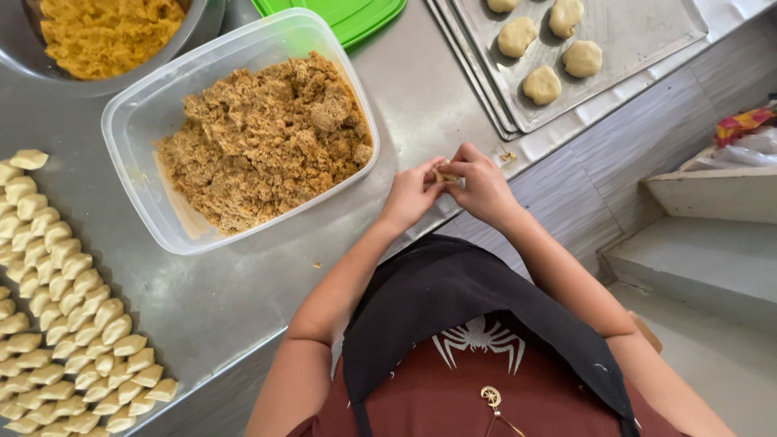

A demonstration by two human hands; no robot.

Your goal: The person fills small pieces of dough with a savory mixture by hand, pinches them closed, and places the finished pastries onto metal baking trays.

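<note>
My left hand (pixel 413 193) and my right hand (pixel 479 181) meet at the steel table's edge, fingers pinched together around a small piece of pale dough (pixel 447 170), mostly hidden between the fingertips. A clear plastic tub (pixel 129 121) of crumbly brown filling (pixel 263 137) sits just left of my hands. At the far right, a metal baking tray (pixel 639 32) carries several round filled dough balls (pixel 541 84).
Rows of several small cut dough pieces (pixel 73 307) cover the table's left side. A metal bowl (pixel 198 24) of yellow-orange crumbs (pixel 109 32) stands at the top left, a green lid (pixel 356 16) behind the tub. Steps (pixel 712 235) lie to the right, below the table.
</note>
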